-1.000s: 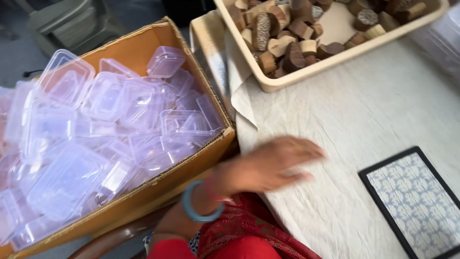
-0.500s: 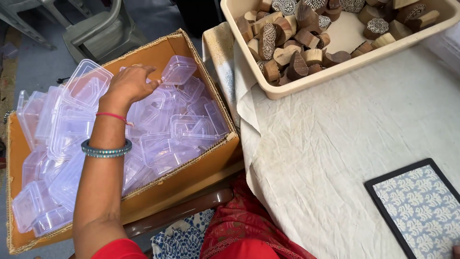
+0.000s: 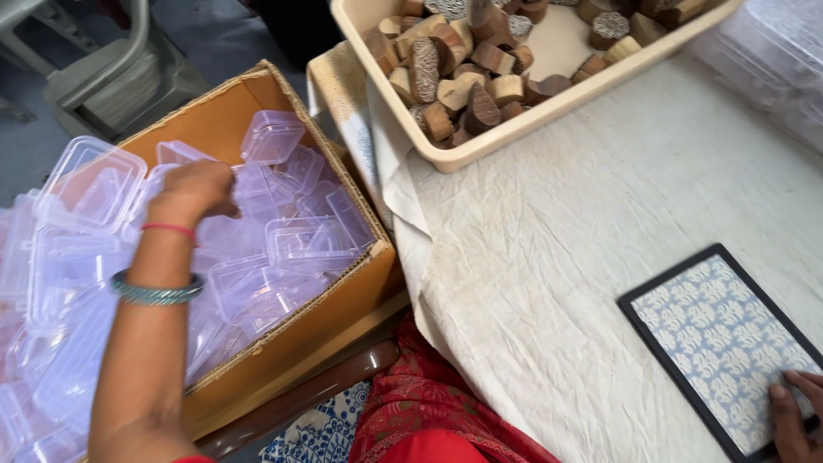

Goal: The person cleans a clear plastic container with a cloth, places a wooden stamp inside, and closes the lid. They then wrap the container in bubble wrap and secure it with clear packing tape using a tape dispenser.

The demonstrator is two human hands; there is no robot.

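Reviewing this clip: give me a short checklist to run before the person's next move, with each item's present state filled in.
1. Left hand inside the brown cardboard box, among the clear plastic lidded containers: ok.
2. Left hand closed on one container: cannot tell; the fingers curl away from the camera.
3. Right hand on the black-framed blue-and-white patterned tablet: ok, fingertips rest on its lower corner.
4. Tablet lying flat on the white cloth-covered table: ok.
5. Beige plastic tray of carved wooden blocks away from both hands: ok.
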